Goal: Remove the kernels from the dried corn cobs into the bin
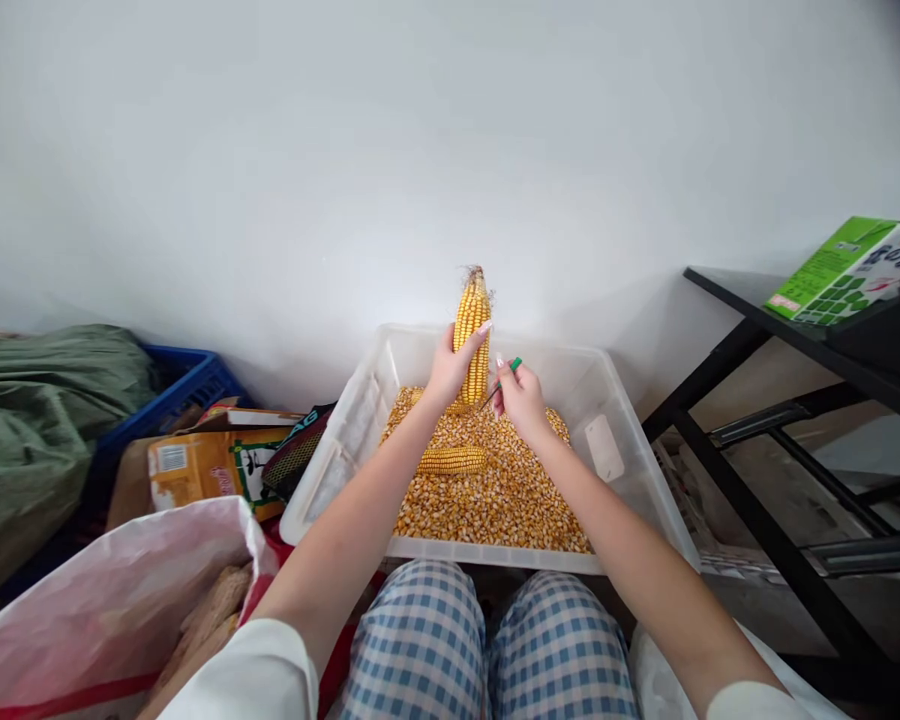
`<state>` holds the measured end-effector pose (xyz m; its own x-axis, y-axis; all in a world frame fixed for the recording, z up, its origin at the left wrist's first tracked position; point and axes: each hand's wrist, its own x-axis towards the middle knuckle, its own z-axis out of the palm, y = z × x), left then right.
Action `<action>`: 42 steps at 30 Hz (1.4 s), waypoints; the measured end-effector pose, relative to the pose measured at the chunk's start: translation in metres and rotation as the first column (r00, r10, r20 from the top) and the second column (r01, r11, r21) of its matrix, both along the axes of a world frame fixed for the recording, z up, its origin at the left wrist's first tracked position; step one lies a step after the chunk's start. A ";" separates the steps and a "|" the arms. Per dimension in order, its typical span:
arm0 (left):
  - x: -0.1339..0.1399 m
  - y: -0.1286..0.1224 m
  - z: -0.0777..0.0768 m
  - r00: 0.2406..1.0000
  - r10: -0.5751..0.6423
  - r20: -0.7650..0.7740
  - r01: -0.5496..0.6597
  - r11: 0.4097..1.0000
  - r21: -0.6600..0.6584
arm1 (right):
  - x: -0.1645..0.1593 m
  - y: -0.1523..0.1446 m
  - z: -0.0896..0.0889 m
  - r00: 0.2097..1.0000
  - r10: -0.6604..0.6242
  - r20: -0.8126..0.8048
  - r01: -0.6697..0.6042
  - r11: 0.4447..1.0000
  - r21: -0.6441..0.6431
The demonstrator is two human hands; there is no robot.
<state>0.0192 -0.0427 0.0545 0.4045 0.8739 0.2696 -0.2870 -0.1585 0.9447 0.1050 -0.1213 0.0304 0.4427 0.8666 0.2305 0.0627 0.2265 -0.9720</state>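
Note:
My left hand (454, 365) is closed round a yellow ear of corn (472, 335), held upright with its silky tip at the top. In my right hand (520, 397) is a screwdriver (516, 364) with a green handle; its thin metal shaft points down and left at the lower part of the ear. Both hands are over a clear plastic bin (615, 450) that holds loose corn kernels (487, 510). Another ear of corn (451, 460) lies on its side on the kernels, below my left hand.
A white-and-red sack (120, 570) stands open at my left, near a cardboard box (195, 468) and a blue crate (195, 370) under green cloth (52, 400). On the right a black metal frame (750, 490) carries a green-and-white carton (840, 270). A white wall (420, 150) rises behind the bin.

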 end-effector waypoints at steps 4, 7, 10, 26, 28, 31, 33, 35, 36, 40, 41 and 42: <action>0.000 0.005 -0.003 0.998 -0.034 0.055 0.041 0.992 -0.120 | 0.005 0.000 0.005 0.990 -0.106 -0.098 0.120 0.982 0.147; 0.000 0.009 -0.005 0.996 -0.049 0.075 0.063 0.979 -0.196 | 0.007 0.000 0.008 0.982 -0.118 -0.150 0.150 0.964 0.221; -0.001 0.011 -0.006 0.994 -0.067 0.081 0.085 0.966 -0.242 | 0.005 0.000 0.009 0.983 -0.100 -0.152 0.133 0.965 0.225; -0.001 0.016 -0.012 0.995 -0.017 0.095 0.042 0.963 -0.266 | -0.009 0.000 0.003 0.982 -0.118 -0.150 0.151 0.960 0.234; -0.001 0.014 -0.010 0.994 0.027 0.101 0.001 0.965 -0.261 | -0.013 0.000 -0.001 0.974 -0.137 -0.178 0.177 0.957 0.228; -0.002 0.013 -0.010 0.993 0.056 0.104 -0.028 0.967 -0.254 | -0.016 0.001 -0.004 0.967 -0.150 -0.205 0.192 0.960 0.203; -0.003 0.013 -0.010 0.993 0.058 0.099 -0.032 0.969 -0.246 | -0.016 0.000 -0.005 0.968 -0.147 -0.202 0.186 0.963 0.193; -0.004 0.013 -0.011 0.994 0.064 0.088 -0.041 0.971 -0.235 | -0.017 -0.001 -0.005 0.973 -0.141 -0.180 0.175 0.966 0.189; -0.004 0.013 -0.011 0.995 0.065 0.079 -0.045 0.972 -0.230 | -0.017 -0.001 -0.005 0.977 -0.136 -0.164 0.166 0.968 0.186; -0.004 0.011 -0.012 0.998 0.056 0.029 -0.049 0.976 -0.214 | -0.018 -0.002 -0.005 0.986 -0.113 -0.122 0.133 0.977 0.165; -0.004 0.011 -0.011 0.999 0.050 0.022 -0.044 0.976 -0.213 | -0.017 -0.002 -0.004 0.985 -0.112 -0.129 0.132 0.979 0.157; -0.004 0.011 -0.011 0.999 0.043 0.020 -0.038 0.976 -0.215 | -0.014 -0.001 -0.003 0.984 -0.110 -0.142 0.130 0.981 0.142</action>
<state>0.0156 -0.0316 0.0434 0.3633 0.9279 0.0832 -0.3077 0.0352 0.9508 0.0909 -0.1228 0.0275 0.5766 0.7653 0.2859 -0.0292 0.3691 -0.9289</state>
